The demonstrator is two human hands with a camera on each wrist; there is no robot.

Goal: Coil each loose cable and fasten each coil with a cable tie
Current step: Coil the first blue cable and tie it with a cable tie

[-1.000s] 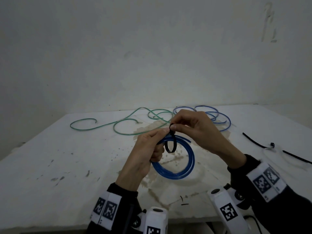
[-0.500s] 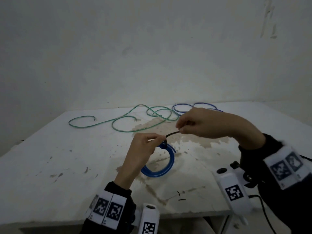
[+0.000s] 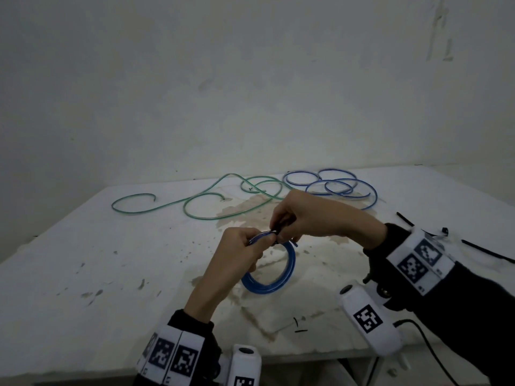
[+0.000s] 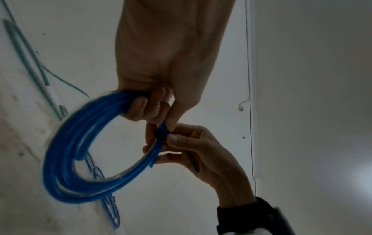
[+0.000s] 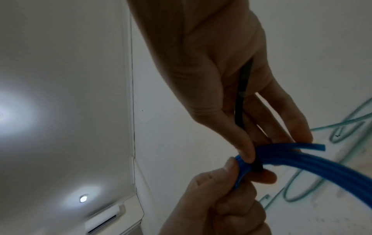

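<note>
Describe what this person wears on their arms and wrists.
Both hands, left hand and right hand, are bare. Dark long sleeves reach both wrists. Each wrist carries a white band printed with square black-and-white coded markers. A white camera unit with its own marker hangs under each wrist; a thin black cable trails from the right one.

Blue coil [image 3: 281, 274] — smooth, glossy plastic.

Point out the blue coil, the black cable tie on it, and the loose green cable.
blue coil [image 3: 289, 263]: head view, right side of the loop.
black cable tie [image 5: 258, 165]: right wrist view, band wrapped round the coil.
green cable [image 3: 203, 218]: head view, curve lying on the table.
</note>
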